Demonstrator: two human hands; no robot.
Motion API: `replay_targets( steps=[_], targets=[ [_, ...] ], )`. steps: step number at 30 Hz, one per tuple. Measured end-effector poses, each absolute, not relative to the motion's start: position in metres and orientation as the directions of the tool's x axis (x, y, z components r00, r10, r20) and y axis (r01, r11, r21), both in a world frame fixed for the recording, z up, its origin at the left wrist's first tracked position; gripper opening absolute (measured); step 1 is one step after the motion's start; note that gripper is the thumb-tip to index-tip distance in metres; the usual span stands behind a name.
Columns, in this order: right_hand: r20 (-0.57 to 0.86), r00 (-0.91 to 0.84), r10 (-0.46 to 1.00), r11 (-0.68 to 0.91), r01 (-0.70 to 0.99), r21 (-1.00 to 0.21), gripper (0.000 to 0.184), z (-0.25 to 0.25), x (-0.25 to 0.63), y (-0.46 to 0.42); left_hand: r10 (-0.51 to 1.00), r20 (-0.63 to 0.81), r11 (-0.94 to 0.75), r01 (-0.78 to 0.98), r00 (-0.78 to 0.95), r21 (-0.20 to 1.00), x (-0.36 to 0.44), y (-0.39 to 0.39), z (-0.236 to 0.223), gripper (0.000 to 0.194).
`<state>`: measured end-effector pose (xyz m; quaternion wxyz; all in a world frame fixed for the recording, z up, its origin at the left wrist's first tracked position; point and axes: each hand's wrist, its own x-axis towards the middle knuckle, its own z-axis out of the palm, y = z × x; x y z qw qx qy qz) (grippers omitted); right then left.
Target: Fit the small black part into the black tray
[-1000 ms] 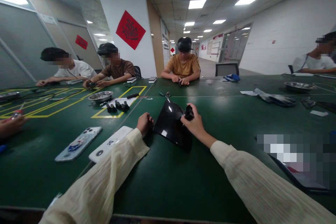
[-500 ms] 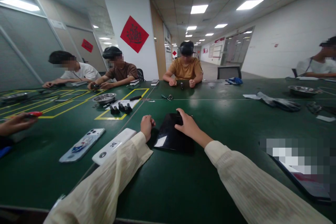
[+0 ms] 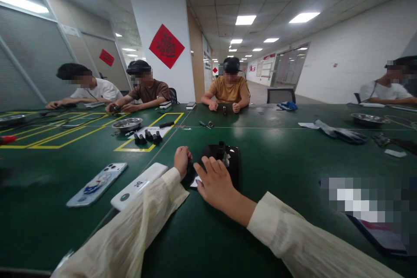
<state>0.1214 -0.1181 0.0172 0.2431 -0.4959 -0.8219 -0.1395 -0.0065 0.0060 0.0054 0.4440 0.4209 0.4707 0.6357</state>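
A glossy black flat panel (image 3: 233, 169) lies on the green table in front of me, and its surface reflects light. On its far part stands a dark blocky piece (image 3: 222, 151); I cannot make out what it is. My right hand (image 3: 216, 182) is over the near part of the panel, fingers spread and palm down, holding nothing. Whether it touches the panel is unclear. Just left of the panel, my left hand (image 3: 182, 160) rests with its fingers curled closed; anything inside it is hidden. A white phone-like device (image 3: 140, 186) lies beside my left forearm.
Left lies a phone in a patterned case (image 3: 97, 184). Several black cylindrical parts (image 3: 148, 137) sit near a metal bowl (image 3: 127, 124). Small pliers (image 3: 205, 124) lie farther back. Gloves (image 3: 340, 132) and a tablet-like device (image 3: 378, 230) are at right. Co-workers sit around the table.
My right hand has come back toward me and left from the panel's far part, uncovering the dark blocky piece, and its fingers now spread lower. My left hand has stayed put.
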Motion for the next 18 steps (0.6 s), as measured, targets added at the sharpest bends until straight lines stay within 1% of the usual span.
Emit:
replay_targets(
  steps=[4, 7, 11, 15, 18],
  targets=[
    [0.411, -0.358, 0.838, 0.416, 0.908, -0.057, 0.052, 0.005, 0.115, -0.12, 0.963, 0.118, -0.159, -0.16, -0.242, 0.974, -0.006, 0.006, 0.005, 0.014],
    [0.337, -0.368, 0.866, 0.415, 0.907, -0.075, 0.057, 0.002, 0.122, -0.113, 0.966, 0.102, -0.142, -0.156, -0.236, 0.978, -0.005, 0.005, 0.006, 0.013],
    [0.286, -0.446, 0.848, 0.475, 0.879, -0.039, 0.05, 0.006, 0.129, -0.107, 0.969, 0.079, -0.12, -0.167, -0.232, 0.979, -0.004, 0.003, 0.008, 0.013],
    [0.269, -0.479, 0.836, 0.497, 0.868, 0.002, 0.043, 0.007, 0.13, -0.107, 0.968, 0.067, -0.111, -0.177, -0.241, 0.978, -0.003, 0.004, 0.009, 0.013],
    [0.254, -0.509, 0.822, 0.525, 0.851, 0.008, 0.042, 0.007, 0.134, -0.107, 0.969, 0.061, -0.104, -0.174, -0.24, 0.979, -0.002, 0.007, 0.007, 0.013]
  ],
)
